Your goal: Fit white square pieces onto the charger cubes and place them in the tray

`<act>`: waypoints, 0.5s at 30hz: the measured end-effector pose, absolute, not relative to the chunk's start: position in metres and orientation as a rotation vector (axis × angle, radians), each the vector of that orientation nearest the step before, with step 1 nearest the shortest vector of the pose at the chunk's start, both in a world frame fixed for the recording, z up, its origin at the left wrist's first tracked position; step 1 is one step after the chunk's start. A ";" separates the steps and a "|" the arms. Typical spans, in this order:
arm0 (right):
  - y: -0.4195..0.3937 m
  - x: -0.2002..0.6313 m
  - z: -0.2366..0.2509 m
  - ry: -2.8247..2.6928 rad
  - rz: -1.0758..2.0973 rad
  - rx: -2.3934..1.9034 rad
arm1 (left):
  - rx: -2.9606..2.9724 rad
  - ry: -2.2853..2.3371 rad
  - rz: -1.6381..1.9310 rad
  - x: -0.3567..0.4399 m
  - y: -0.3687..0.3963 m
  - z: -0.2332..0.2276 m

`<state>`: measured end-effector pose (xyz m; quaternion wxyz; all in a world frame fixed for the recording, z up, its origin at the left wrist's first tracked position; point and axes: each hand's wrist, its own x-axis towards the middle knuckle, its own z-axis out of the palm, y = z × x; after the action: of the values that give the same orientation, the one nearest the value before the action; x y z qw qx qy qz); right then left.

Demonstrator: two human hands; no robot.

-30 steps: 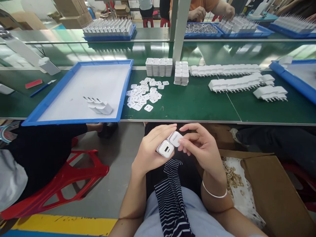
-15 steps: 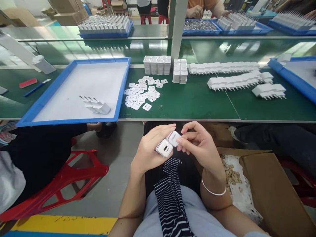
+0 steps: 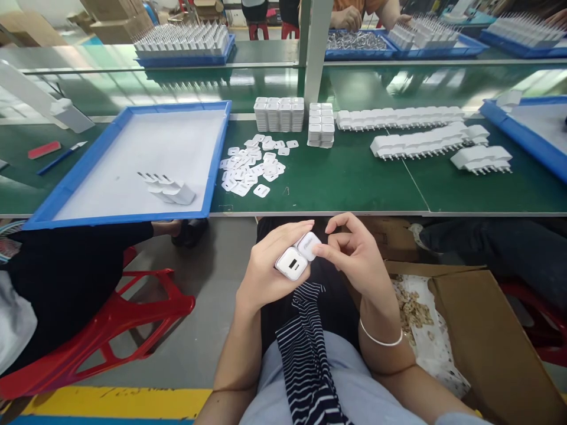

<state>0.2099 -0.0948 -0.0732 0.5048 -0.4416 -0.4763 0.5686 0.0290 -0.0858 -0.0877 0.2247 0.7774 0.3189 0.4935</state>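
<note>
Only a few finished chargers (image 3: 170, 190) lie near the front edge of the blue tray (image 3: 66, 192) while long rows (image 3: 401, 118) wait on the green bench (image 3: 354, 183), and below its front edge the left hand (image 3: 266, 268) grips a white charger (image 3: 291, 263) as the right hand (image 3: 354, 257) pinches a small white cap (image 3: 308, 245) against its end.

Both hands meet above the lap — left grip (image 3: 270, 265) closed, right grip (image 3: 354, 260) pinching.
</note>
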 end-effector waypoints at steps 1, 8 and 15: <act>-0.093 0.209 -0.075 -1.134 1.394 -1.031 | 2.105 0.875 1.377 0.030 -0.086 -0.087; -0.090 0.204 -0.081 -1.080 1.495 -0.812 | 1.953 0.794 1.412 0.033 -0.083 -0.084; -0.093 0.204 -0.082 -1.084 1.484 -0.795 | 1.930 0.744 1.410 0.032 -0.081 -0.087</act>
<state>0.2041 -0.0926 -0.0822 0.5394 -0.3342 -0.4559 0.6241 0.0315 -0.0808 -0.0872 0.3137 0.7319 0.2823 0.5349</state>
